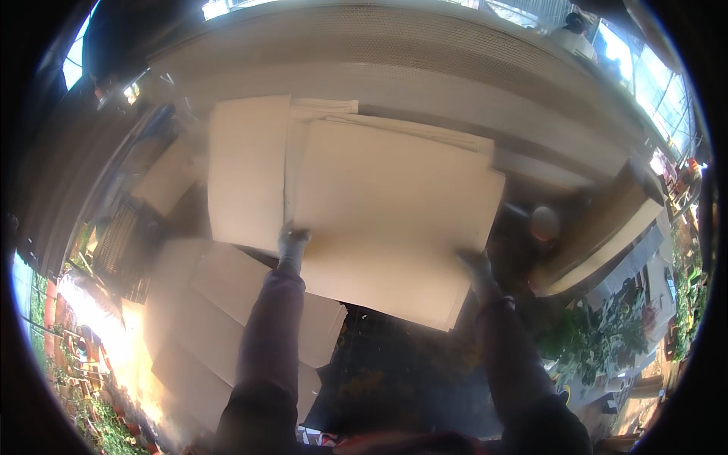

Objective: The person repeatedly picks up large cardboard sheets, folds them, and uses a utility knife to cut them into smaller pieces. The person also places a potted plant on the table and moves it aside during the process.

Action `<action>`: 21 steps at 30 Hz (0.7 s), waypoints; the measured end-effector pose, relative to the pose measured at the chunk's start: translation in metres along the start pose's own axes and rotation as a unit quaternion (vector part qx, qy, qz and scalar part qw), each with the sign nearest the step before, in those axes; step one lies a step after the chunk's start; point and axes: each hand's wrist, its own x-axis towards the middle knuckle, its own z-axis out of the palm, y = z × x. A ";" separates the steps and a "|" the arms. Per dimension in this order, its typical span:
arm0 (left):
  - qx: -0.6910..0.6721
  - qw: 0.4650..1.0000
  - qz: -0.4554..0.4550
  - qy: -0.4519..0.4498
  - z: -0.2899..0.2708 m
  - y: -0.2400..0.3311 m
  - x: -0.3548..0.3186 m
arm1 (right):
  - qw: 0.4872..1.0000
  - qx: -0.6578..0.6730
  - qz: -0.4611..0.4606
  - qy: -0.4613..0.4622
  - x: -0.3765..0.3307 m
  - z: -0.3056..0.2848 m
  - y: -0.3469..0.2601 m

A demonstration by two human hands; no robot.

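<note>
A large flat sheet of tan cardboard (387,212) is held out in front of me, over a stack of similar sheets (246,174). My left hand (291,244), in a grey glove, grips the sheet's near left edge. At the near right edge, my right hand (478,267), also gloved, grips the same sheet. Both forearms in dark sleeves come up from the lower edge.
More flattened cardboard pieces (220,311) lie lower left on a dark floor. A long grey bench or conveyor (425,68) runs across the back. A wooden box (599,235) and a round pale object (544,223) sit at right, green plants (599,334) below them.
</note>
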 end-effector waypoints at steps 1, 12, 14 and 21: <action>-0.025 0.999 0.010 0.022 0.005 0.008 -0.003 | 1.000 0.010 0.006 -0.006 0.007 -0.005 0.006; -0.051 0.992 0.022 -0.116 0.016 0.074 0.021 | 0.679 -0.582 -0.446 0.030 0.043 -0.099 -0.010; -0.128 0.982 0.051 -0.129 0.035 0.086 0.028 | 0.650 -0.573 -0.498 0.045 0.062 -0.116 -0.039; -0.005 0.983 0.120 -0.139 0.092 0.064 0.042 | 0.813 -0.486 -0.284 0.150 0.106 -0.093 -0.069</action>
